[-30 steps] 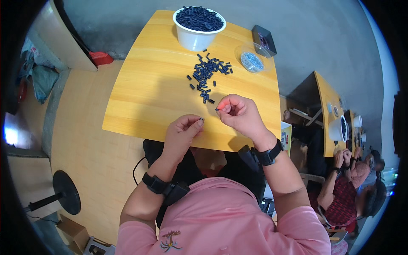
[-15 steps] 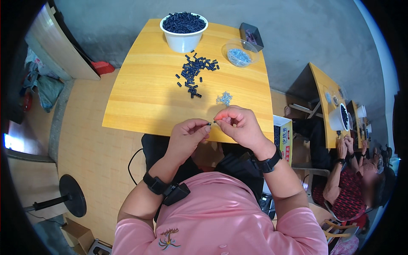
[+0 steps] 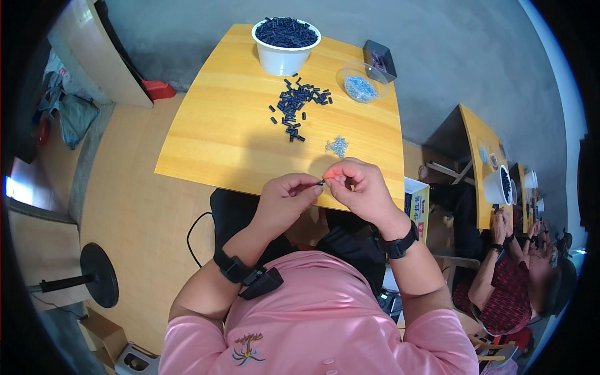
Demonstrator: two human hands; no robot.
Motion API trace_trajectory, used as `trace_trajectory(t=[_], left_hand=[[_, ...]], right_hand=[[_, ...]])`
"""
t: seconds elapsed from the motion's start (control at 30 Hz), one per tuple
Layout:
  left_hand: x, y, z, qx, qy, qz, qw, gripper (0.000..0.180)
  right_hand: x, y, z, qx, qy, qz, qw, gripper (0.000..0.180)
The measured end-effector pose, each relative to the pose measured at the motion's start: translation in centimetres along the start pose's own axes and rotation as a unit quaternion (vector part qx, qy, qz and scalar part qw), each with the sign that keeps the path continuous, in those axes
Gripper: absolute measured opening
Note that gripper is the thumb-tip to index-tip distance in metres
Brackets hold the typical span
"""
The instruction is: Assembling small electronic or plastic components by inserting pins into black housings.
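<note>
My left hand [image 3: 284, 199] is closed in a pinch on a small black part [image 3: 321, 182] over the table's near edge. Fingertips of my right hand [image 3: 364, 190] press together against the other end of that part; anything they pinch is too small to make out. Beyond the hands a loose heap of short black parts [image 3: 295, 105] is spread over the wooden table [image 3: 219, 119]. Just past my right hand lies a little pile of tiny silvery pieces [image 3: 337, 147].
At the table's far side stand a white bucket [image 3: 279, 61] full of black parts, a clear round tub [image 3: 361, 89] of silvery pieces and a dark open box [image 3: 389, 69]. A carton [image 3: 417, 203] is beside the table's right edge. Another person [image 3: 500, 284] works at a table farther right.
My two hands have come together: the fingertips of the right now meet the black part in the left. The whole view has shifted slightly.
</note>
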State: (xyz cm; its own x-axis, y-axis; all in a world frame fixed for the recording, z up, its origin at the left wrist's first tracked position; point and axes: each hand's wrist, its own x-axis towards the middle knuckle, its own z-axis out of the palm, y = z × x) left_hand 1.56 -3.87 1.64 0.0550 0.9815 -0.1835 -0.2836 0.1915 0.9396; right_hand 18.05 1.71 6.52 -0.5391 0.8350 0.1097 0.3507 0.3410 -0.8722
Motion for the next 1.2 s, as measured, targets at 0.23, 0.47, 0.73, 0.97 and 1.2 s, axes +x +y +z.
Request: trace_trajectory(t=[0.23,0.47,0.73,0.97,1.2], left_hand=[[0.0,-0.3,-0.3,0.056,0.014,0.056,0.997,0.017],[-0.2,-0.3,-0.4,0.125,0.040,0.134,0.982,0.015],[-0.5,0.0,-0.6,0.173,0.056,0.171,0.968,0.015],[-0.3,-0.4,-0.8,0.156,0.060,0.174,0.970,0.013],[0.0,0.0,-1.0,0.052,0.036,0.097,0.993,0.014]], right_hand=[[0.3,-0.5,-0.1,-0.015,-0.034,0.023,0.999,0.005],[0.8,-1.2,-0.1,-0.043,-0.050,0.013,0.998,0.006],[1.3,-1.8,0.0,-0.088,-0.066,-0.013,0.994,0.006],[1.7,-1.7,0.5,-0.088,-0.079,-0.033,0.992,0.004],[1.2,0.0,1.9,0.137,0.019,0.065,0.988,0.007]])
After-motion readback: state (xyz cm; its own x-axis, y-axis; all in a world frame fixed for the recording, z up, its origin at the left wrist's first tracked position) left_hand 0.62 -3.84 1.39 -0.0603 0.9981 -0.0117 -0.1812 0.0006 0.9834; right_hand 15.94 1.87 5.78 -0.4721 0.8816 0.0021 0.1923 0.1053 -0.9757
